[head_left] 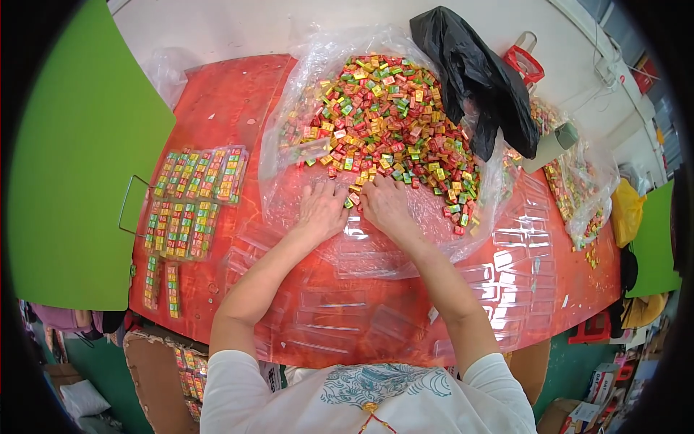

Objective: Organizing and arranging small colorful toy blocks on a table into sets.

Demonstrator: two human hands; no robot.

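Note:
A big heap of small wrapped candies in red, yellow, green and orange lies in an opened clear plastic bag. At the heap's near edge, my left hand rests low over the plastic with its fingers stretched forward and slightly apart. Close to its right, my right hand reaches to the same edge, fingers spread against the nearest candies. A few yellow and green candies lie between the two hands. Neither hand visibly grips one, though my fingertips are partly hidden. Beneath and in front lie empty clear plastic trays.
Filled candy strips stand in rows on the red table at left, by a green panel. More clear trays lie at right. Behind are a black plastic bag, a red basket and another candy bag.

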